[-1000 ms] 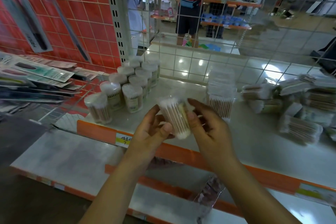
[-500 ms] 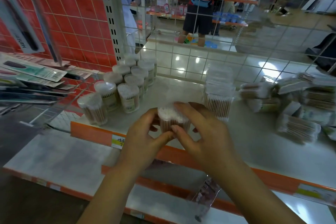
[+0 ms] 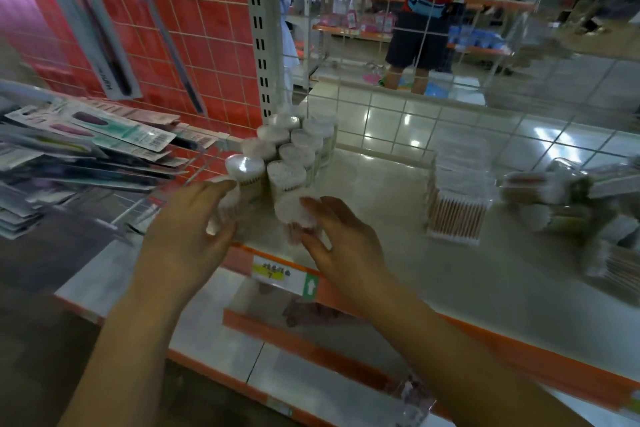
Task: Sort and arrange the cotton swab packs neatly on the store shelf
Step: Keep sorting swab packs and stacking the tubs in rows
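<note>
Several round clear tubs of cotton swabs (image 3: 291,149) stand in two rows at the shelf's left end. My right hand (image 3: 341,246) grips one more round tub (image 3: 294,215), upright at the front of the right row, near the shelf edge. My left hand (image 3: 188,229) wraps around the front tub of the left row (image 3: 227,208), which is mostly hidden by the fingers. A stack of flat rectangular swab boxes (image 3: 457,194) stands mid-shelf. Loose swab packs (image 3: 568,198) lie jumbled at the right.
The white shelf (image 3: 450,281) has an orange front edge with a price label (image 3: 280,276). A wire grid backs it. Carded products (image 3: 104,135) lie on the rack to the left. Lower shelves sit below. A person stands in the aisle behind.
Both hands moved left from mid-shelf with the tub and brought it down to the front of the rows. My left hand left that tub and now holds the neighbouring one.
</note>
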Demonstrator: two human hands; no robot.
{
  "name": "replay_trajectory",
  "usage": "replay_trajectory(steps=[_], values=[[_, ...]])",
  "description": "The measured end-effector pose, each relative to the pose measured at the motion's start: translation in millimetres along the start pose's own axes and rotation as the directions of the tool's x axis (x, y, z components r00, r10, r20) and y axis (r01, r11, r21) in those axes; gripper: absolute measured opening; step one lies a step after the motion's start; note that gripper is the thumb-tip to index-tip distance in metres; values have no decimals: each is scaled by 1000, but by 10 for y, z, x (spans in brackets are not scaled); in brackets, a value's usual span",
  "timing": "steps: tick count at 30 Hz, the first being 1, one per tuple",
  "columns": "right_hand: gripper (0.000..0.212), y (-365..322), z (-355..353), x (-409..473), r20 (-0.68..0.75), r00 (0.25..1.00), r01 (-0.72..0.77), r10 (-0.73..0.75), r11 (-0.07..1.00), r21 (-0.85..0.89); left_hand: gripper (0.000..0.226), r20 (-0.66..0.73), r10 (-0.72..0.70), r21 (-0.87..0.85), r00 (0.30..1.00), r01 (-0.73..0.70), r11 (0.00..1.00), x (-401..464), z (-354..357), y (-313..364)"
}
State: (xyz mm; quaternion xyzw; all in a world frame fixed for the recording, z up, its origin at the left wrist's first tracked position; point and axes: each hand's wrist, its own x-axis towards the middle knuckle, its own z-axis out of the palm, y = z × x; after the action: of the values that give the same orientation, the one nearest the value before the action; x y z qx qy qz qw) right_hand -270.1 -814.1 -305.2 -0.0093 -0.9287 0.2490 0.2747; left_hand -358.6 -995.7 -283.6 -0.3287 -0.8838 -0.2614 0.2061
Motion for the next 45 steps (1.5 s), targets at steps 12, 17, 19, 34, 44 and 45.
replay_trajectory(steps=[12, 17, 19, 34, 44, 45], values=[[44, -180, 299, 262, 236, 964, -131, 118, 991, 40, 27, -75, 82, 130, 994, -72, 989, 121, 220, -372], [41, -207, 308, 297, 215, 970, -129, 115, 990, 55, 27, -87, 94, 110, 992, -84, 990, 117, 264, -414], [41, -216, 303, 301, 228, 966, -139, 124, 989, 50, 26, -82, 90, 106, 993, -82, 991, 114, 274, -425], [50, -278, 275, 333, 251, 955, -138, 160, 985, -104, 36, -73, 77, 56, 994, -73, 996, 104, 243, -362], [58, -173, -9, 123, 145, 976, -148, 160, 985, -90, 39, -27, 262, 4, 965, -262, 965, 196, 274, 280], [58, -145, -51, 89, 129, 977, -157, 168, 983, -90, 40, 0, 270, -2, 963, -270, 963, 206, 310, 354]])
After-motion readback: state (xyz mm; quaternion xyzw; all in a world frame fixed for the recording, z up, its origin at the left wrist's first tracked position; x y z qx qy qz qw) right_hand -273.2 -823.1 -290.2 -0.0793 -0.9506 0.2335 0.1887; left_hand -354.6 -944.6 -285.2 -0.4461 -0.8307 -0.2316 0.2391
